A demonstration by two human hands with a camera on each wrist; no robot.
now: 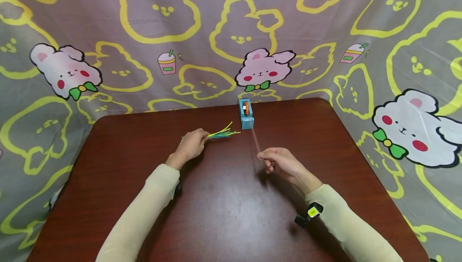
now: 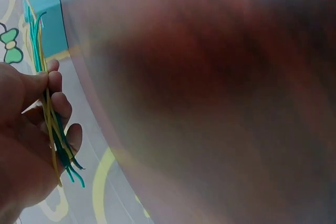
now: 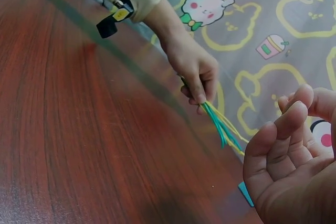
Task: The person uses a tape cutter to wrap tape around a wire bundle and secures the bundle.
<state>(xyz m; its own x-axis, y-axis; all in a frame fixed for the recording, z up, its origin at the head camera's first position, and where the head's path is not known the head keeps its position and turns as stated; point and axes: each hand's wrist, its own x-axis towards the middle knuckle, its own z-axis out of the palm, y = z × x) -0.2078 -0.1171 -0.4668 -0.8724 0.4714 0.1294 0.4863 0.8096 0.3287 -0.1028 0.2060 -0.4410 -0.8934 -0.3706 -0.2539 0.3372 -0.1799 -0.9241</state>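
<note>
Nearest, the right hand (image 1: 283, 165) pinched a narrow, clear tape strip (image 1: 255, 139); the left hand (image 1: 191, 145) pinched a bundle of thin yellow and green strands (image 1: 221, 135); beyond, a blue, boxy tape dispenser (image 1: 247, 124) stood on the brown table (image 1: 216, 218).

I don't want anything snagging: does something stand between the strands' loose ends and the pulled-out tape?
Nothing visible does. In the head view, only tabletop shows between the strands and the tape. The dispenser stands beyond that gap, at the tape's far end.
</note>
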